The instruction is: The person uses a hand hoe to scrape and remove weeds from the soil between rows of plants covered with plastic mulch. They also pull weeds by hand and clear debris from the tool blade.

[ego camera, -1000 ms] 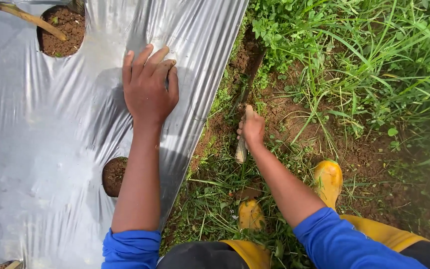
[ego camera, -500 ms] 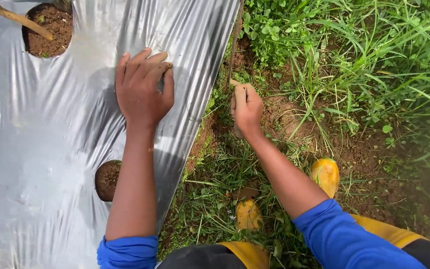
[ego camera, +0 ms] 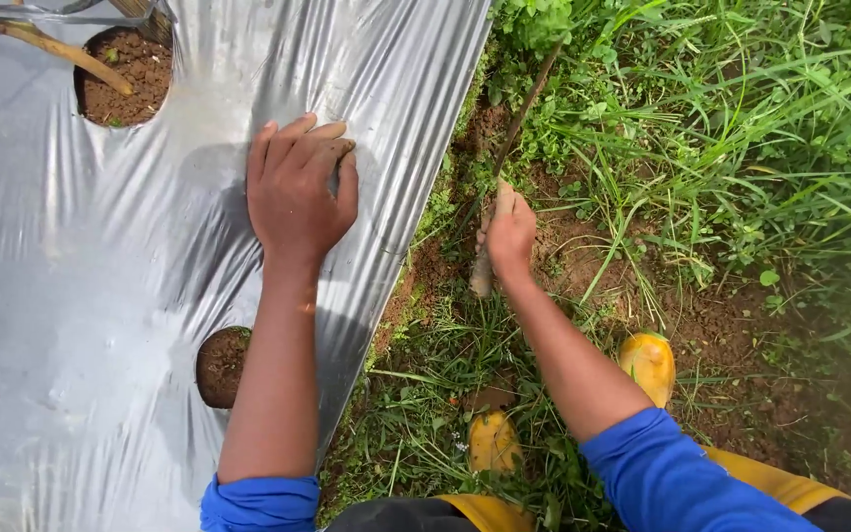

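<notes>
Left hand (ego camera: 294, 189) flat on the silver plastic mulch sheet (ego camera: 100, 246); right hand (ego camera: 509, 234) wrapped around a wooden-handled thin dark blade tool (ego camera: 504, 167).

The left hand lies palm down with its fingers (ego camera: 312, 138) released and spread close together, pressing the shiny sheet near its right edge. The right hand's fingers are clenched on the tool's pale wooden handle, the dark blade slanting up and away into the green grass and weeds (ego camera: 721, 128) over the strip of brown soil (ego camera: 563, 236) beside the sheet. Two round holes in the sheet show soil: one at upper left (ego camera: 122, 79), one beside the left forearm (ego camera: 221, 366). Two yellow rubber boots (ego camera: 648, 363) stand in the grass below.
</notes>
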